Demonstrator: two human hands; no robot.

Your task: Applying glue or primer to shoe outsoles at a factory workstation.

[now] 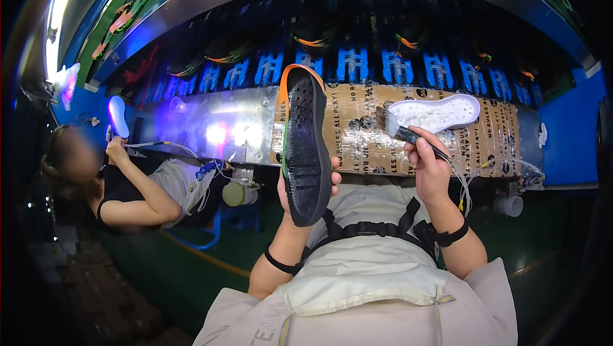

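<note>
My left hand (334, 177) is closed around a shoe upper (305, 142), held upright with its black underside facing me. Orange and green edging runs along its toe and left side; the underside looks dark and wet in places. A brush (394, 126) with pale bristles and a black handle is pinched in my right hand (429, 166). Thin tubes run from its handle. The bristles reach over the heel-side end of a white shoe sole (444, 113), which lies hollow side up on the bench. White foam-like liquid and small holes show inside the sole.
Printed cardboard (364, 148) covers part of the metal bench (249, 113). Behind it, blue racks (352, 65) carry shoes under a metal hood. At the left a co-worker (137, 186) holds a pale sole (117, 116). Tubes (465, 183) and a white cup (509, 205) hang at the bench's right front.
</note>
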